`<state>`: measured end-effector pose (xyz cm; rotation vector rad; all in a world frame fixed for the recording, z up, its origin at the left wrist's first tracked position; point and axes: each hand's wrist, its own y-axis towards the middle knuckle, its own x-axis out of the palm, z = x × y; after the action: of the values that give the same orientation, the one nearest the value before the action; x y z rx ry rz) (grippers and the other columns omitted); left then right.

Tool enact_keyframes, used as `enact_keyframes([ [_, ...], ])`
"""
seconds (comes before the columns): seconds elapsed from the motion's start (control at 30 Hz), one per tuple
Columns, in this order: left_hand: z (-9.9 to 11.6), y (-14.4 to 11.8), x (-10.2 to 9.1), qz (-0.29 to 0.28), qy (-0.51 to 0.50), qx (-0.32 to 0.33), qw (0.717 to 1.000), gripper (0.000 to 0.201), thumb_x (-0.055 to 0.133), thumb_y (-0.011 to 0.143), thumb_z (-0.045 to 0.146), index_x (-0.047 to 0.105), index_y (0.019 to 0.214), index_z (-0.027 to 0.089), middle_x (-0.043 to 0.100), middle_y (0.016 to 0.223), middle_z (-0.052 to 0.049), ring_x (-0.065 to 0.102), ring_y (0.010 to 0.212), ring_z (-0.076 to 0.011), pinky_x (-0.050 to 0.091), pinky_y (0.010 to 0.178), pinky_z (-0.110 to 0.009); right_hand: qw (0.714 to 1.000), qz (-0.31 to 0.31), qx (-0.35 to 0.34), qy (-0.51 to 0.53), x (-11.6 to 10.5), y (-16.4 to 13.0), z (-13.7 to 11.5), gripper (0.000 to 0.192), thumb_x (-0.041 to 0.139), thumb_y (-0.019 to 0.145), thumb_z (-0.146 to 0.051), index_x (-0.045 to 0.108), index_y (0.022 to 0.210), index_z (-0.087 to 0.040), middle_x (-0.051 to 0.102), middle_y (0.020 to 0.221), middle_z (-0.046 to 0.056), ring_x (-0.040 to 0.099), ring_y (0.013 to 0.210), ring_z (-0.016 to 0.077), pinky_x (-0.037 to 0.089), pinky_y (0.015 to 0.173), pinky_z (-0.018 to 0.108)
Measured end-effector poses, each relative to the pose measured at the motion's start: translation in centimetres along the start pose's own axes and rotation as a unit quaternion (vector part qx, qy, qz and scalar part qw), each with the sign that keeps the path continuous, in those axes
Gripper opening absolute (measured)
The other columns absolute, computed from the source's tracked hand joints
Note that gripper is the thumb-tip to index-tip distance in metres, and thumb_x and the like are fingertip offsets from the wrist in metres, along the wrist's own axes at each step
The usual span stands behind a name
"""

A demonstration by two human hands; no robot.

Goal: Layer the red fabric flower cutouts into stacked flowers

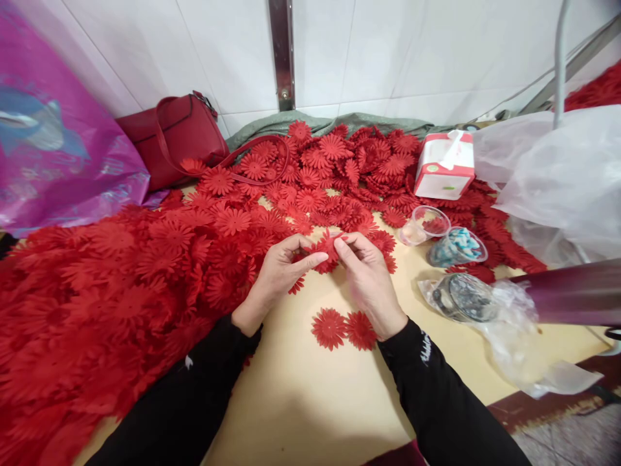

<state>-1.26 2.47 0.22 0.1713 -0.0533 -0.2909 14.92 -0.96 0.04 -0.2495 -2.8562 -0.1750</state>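
Between my two hands is a red fabric flower (328, 251) with pointed petals, held above the table. My left hand (279, 272) pinches its left side with thumb and fingers. On the opposite side, my right hand (366, 275) grips it between thumb and forefinger. Two flat red flowers, one on the left (330, 328) and one on the right (361, 330), lie side by side on the pale tabletop (301, 382) below my hands. My fingers hide part of the held flower, so I cannot tell whether it is one layer or more.
A large heap of red flowers (111, 291) covers the left side and back. A red handbag (179, 139) and purple plastic bag (53, 129) stand back left. To the right are a tissue box (444, 175), clear cup (422, 226), cup with blue-white material (456, 249), and bagged dark container (466, 298).
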Motion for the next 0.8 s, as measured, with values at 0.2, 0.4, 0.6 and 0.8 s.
enact_keyframes([
  [0.2, -0.5, 0.0, -0.2, 0.051, -0.002, -0.005, 0.999, 0.032, 0.082, 0.083, 0.048, 0.069, 0.084, 0.019, 0.067, 0.076, 0.002, 0.059, 0.067, -0.0108, 0.049, 0.065, -0.023, 0.994, 0.096, -0.053, -0.027, -1.6, 0.9, -0.4, 0.022, 0.070, 0.093, -0.045, 0.058, 0.093, -0.026, 0.064, 0.090, -0.002, 0.061, 0.081, 0.0139, 0.051, 0.080, 0.028],
  [0.4, -0.9, 0.3, -0.5, 0.062, -0.003, -0.002, 0.998, 0.031, 0.077, 0.087, 0.040, 0.072, 0.110, 0.020, 0.077, 0.104, -0.006, 0.069, 0.090, -0.0156, 0.056, 0.085, -0.028, 0.993, 0.077, -0.071, -0.062, -1.3, 0.8, -0.2, 0.021, 0.073, 0.090, -0.036, 0.062, 0.105, -0.026, 0.068, 0.102, 0.002, 0.064, 0.092, 0.0157, 0.052, 0.089, 0.031],
  [0.6, -0.4, 0.3, -0.5, 0.089, 0.000, -0.020, 0.996, 0.024, 0.080, 0.084, 0.037, 0.073, 0.099, 0.019, 0.075, 0.097, -0.003, 0.067, 0.087, -0.0142, 0.053, 0.085, -0.027, 0.997, 0.034, -0.048, -0.045, -0.7, 0.4, 0.0, 0.028, 0.078, 0.087, -0.034, 0.064, 0.110, -0.026, 0.069, 0.103, 0.002, 0.065, 0.092, 0.0159, 0.055, 0.089, 0.031],
  [0.8, 0.1, 0.2, -0.2, 0.098, -0.012, -0.030, 0.995, 0.034, 0.085, 0.078, 0.047, 0.067, 0.078, 0.019, 0.067, 0.076, 0.001, 0.059, 0.070, -0.0121, 0.052, 0.071, -0.024, 0.999, 0.032, -0.024, -0.023, -0.6, 0.4, -0.1, 0.034, 0.086, 0.079, -0.033, 0.066, 0.106, -0.026, 0.071, 0.099, 0.000, 0.067, 0.092, 0.0161, 0.057, 0.090, 0.031],
])
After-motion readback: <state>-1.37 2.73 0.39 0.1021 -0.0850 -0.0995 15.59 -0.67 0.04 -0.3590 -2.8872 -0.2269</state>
